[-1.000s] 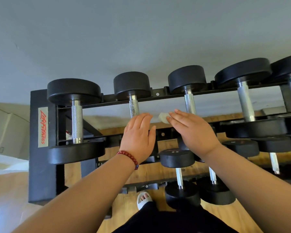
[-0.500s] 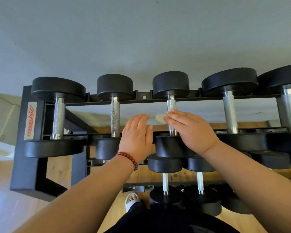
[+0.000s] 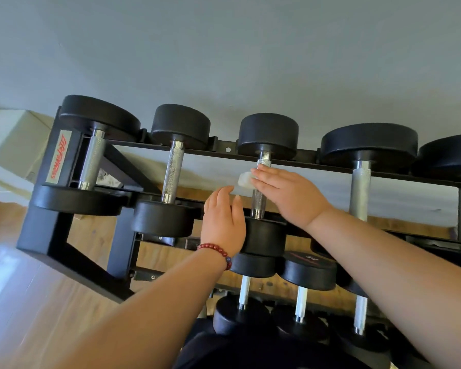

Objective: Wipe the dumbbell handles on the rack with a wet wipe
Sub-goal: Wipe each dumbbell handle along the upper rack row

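Head view: wet wipe (image 3: pixel 244 180) at the third top-row dumbbell handle (image 3: pixel 258 201).
Reaching forward with the right hand (image 3: pixel 285 198), palm down across the knurled bar, fingers nearly straight, crumpled white wipe held at the fingertips just left of the bar; thumb hidden beneath, probably pinching. Left hand (image 3: pixel 224 222), beaded bracelet (image 3: pixel 216 249) at the wrist, slack and holding nothing, hovering just beside the near black head of that dumbbell; contact impossible to tell. Likely handling: wipe light, limp and damp, best wrapped round the bar and slid along it; steel handle stiff, rough knurling apt to snag; dumbbell heavy, seated in the black rack (image 3: pixel 37 227), no lifting needed.
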